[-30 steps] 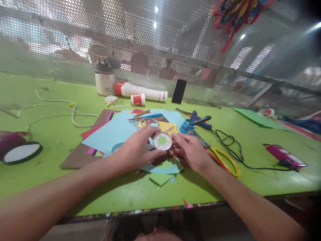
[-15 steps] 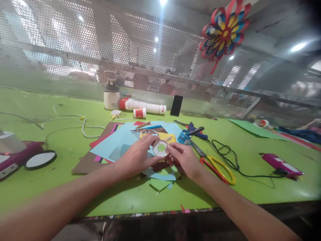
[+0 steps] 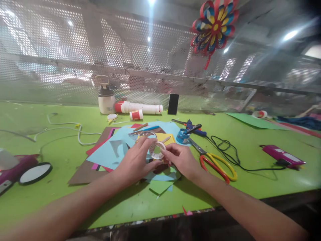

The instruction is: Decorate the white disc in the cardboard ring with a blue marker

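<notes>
A small white ring with dark marks [image 3: 157, 150] is held up between both hands. My left hand [image 3: 139, 160] grips its left side, thumb below and fingers above. At its right edge, my right hand [image 3: 182, 159] pinches it with thumb and fingers. Beneath lie light blue sheets [image 3: 106, 152], a brown sheet [image 3: 81, 170], a yellow piece [image 3: 170, 138] and green scraps [image 3: 160, 186]. A blue pen [image 3: 151, 128] rests on the papers behind the hands.
Scissors with red and yellow handles [image 3: 222, 165], a blue jar [image 3: 182, 136] and a blue glue gun [image 3: 189, 125] lie to the right. A phone [image 3: 173, 104], a paper cup [image 3: 136, 114] and a bottle [image 3: 107, 102] stand or lie behind. A round mirror [image 3: 35, 173] is at left.
The view has shifted slightly. The ring has tilted in the hands, and both hands still hold it.
</notes>
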`<action>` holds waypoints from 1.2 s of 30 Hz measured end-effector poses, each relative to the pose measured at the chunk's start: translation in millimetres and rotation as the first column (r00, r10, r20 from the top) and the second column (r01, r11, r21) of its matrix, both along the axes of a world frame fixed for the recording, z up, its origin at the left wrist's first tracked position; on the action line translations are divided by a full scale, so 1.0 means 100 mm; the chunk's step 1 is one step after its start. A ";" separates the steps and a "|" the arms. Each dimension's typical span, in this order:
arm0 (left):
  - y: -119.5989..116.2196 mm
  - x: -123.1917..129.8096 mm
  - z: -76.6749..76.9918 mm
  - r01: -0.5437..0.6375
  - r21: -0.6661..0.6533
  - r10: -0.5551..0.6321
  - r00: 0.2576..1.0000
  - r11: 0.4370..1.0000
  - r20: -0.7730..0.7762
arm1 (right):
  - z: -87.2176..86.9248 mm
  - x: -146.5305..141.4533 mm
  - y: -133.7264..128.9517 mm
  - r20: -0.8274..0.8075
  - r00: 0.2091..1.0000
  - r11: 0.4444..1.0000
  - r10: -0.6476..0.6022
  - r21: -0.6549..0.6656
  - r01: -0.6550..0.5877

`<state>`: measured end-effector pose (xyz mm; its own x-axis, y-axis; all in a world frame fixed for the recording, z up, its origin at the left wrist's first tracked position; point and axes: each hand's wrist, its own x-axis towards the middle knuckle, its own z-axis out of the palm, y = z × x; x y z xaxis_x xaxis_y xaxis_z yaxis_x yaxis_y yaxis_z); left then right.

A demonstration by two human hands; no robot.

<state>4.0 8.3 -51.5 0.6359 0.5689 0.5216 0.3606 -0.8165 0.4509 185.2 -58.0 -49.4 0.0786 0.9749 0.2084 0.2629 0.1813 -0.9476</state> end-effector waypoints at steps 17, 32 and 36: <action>0.05 0.03 -0.07 -0.087 -0.244 0.114 0.988 0.966 0.100 | 0.06 -0.04 -0.08 0.125 0.983 0.983 -0.133 0.143 0.114; 0.07 0.01 0.07 0.183 -0.633 0.070 0.933 0.752 0.353 | 0.27 1.45 -0.75 0.789 0.601 0.921 -0.127 -0.132 0.367; 0.07 -0.02 0.18 0.278 -0.678 0.065 0.899 0.681 0.433 | 0.20 1.44 -0.75 0.872 0.489 0.902 0.005 -0.215 0.375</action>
